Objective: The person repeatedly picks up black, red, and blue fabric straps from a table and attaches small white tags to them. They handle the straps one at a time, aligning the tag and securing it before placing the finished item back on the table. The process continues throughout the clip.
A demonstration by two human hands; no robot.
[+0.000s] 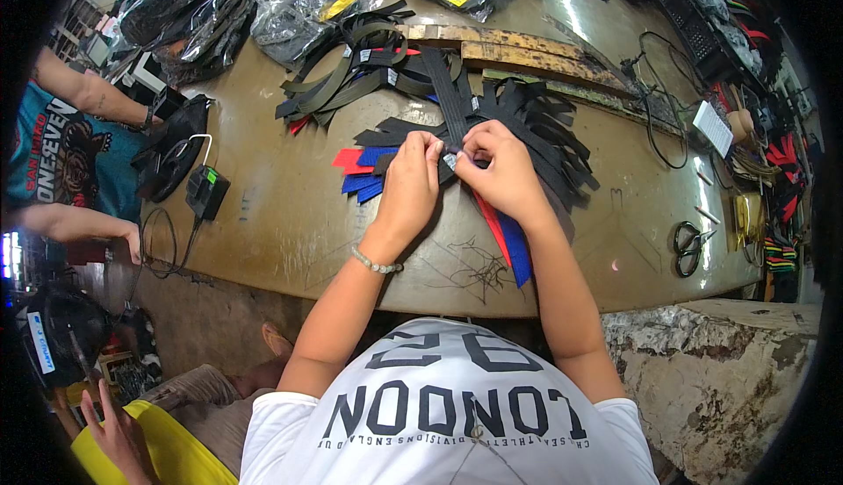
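1. The left hand (413,178) has its grip pressed together, thumb to finger, on a black strap (446,99).
2. The right hand (505,169) pinches the same strap just beside it, with its fingers bent.
3. The black strap is over the middle of the desk (290,222), and it runs up and away from the fingertips.
4. A small white tag (450,161) shows by the right hand.
5. Lots of dark straps (562,147) spread out like a fan on the right.
6. Red and blue straps (373,178) poke out to the left of the left hand.
7. A long blue strip (516,252) and a red strip (492,226) point down near the right arm.
8. A messy bunch of black threads (481,273) lies near the front edge.
9. Long wooden boards (536,57) lie behind the straps.
10. Black-handled scissors (687,250) lie far to the right.
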